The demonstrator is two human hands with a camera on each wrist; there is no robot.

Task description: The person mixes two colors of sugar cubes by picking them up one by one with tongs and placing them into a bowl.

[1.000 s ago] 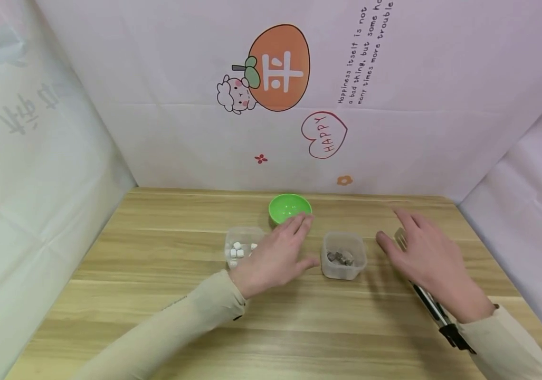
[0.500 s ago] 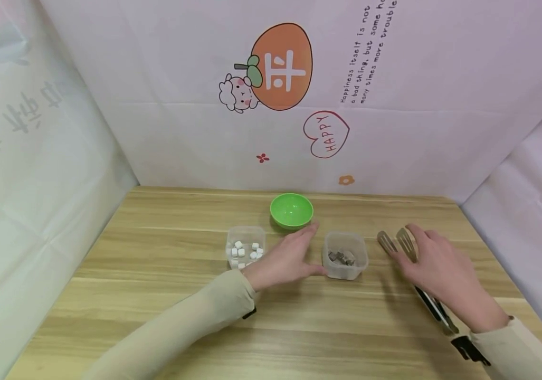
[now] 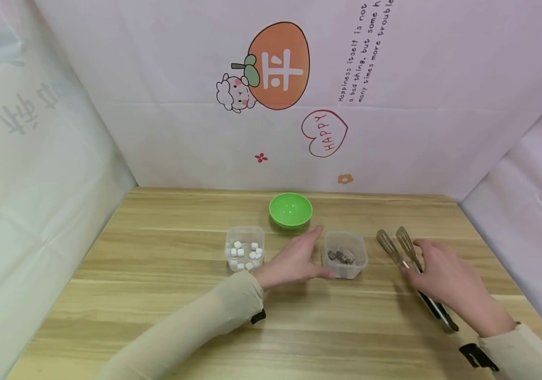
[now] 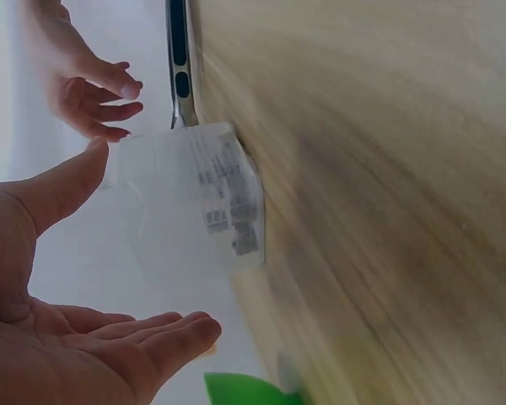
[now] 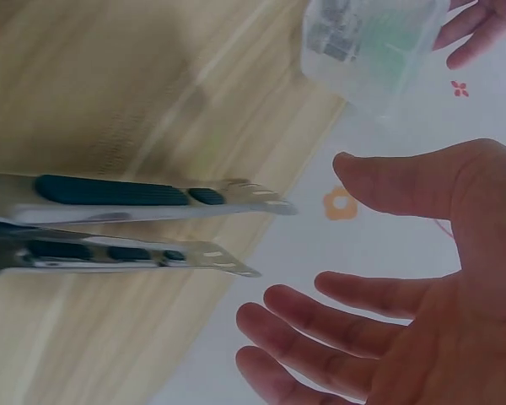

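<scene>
My left hand (image 3: 297,259) is spread beside a clear plastic container (image 3: 345,252) of small dark cubes (image 3: 340,257). In the left wrist view, its thumb and fingers part on either side of that container with a gap left. My right hand (image 3: 453,279) hovers over a pair of metal tongs (image 3: 421,275) with dark grips, lying on the table at the right. From the right wrist view, the thumb and the spread fingers (image 5: 337,329) stand apart from the tongs, holding nothing. The tongs' two slotted ends point away from me.
A second clear container (image 3: 245,248) with several white cubes stands left of my left hand. A green bowl (image 3: 291,210) sits at the back, between the two containers. Printed white sheets (image 3: 195,142) wall off the wooden table (image 3: 166,274) at the back and sides.
My left hand has moved right and down, from in front of the bowl and the white cubes to the dark-cube container. My right hand has shifted slightly right and down along the tongs.
</scene>
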